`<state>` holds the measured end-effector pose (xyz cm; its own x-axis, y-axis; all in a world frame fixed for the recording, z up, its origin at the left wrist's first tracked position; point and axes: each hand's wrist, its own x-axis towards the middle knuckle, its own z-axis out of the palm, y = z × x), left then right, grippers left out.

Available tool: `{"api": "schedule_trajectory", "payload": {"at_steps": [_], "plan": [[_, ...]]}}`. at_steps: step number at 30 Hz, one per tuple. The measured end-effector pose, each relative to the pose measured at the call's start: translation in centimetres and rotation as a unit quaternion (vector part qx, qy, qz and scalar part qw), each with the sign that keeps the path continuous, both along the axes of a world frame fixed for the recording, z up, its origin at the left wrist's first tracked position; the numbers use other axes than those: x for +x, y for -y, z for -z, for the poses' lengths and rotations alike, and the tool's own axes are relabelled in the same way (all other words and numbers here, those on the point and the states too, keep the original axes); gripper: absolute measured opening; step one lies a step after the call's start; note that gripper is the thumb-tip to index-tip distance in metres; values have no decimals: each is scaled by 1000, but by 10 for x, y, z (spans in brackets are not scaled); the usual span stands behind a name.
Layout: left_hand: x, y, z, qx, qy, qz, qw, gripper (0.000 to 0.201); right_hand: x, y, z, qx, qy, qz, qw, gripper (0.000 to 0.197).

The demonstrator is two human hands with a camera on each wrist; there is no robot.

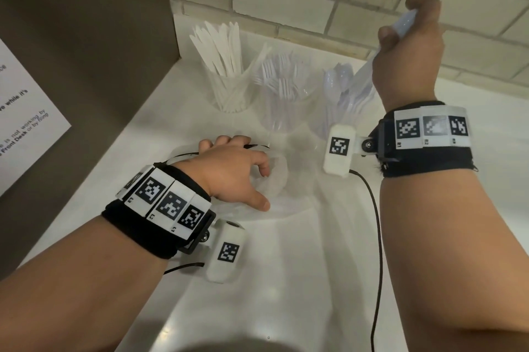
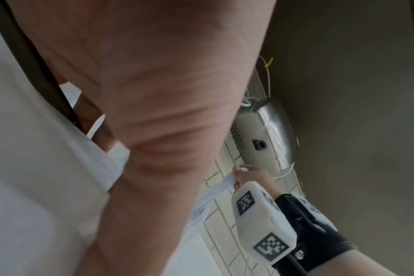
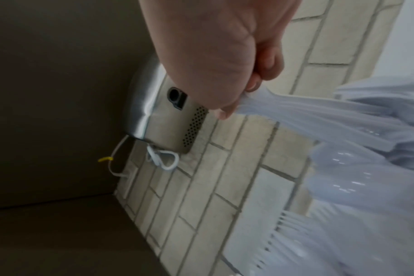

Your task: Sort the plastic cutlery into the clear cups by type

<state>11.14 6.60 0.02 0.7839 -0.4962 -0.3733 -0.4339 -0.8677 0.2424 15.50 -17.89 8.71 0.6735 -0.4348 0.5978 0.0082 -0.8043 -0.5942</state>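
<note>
right hand [image 1: 406, 45] clamps a bundle of spoons [image 3: 307, 119] above the spoon cup [image 1: 340, 111]. left hand [image 1: 234, 171] rests loose on a plastic bag [image 1: 279, 177]. next, probably: lower them in handles-down.

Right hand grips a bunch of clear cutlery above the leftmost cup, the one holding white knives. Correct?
Not quite. The head view shows the right hand gripping the clear cutlery above the rightmost cup, which holds spoons. The white knives stand in the leftmost cup.
</note>
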Motion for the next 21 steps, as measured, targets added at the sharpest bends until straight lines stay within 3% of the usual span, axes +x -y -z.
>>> {"api": "schedule_trajectory", "payload": {"at_steps": [4,11,21], "plan": [[0,-2,1,-7,-8,-2,1000,59,3,1,13,2,-51,4,999,38],[-2,-1,0,-11,-11,-6,1000,59,-1,-6,39,-77,-272,-5,959,36],[2,-6,3,-62,-22,-20,998,38,-8,-12,29,-96,-320,-10,943,36]]}}
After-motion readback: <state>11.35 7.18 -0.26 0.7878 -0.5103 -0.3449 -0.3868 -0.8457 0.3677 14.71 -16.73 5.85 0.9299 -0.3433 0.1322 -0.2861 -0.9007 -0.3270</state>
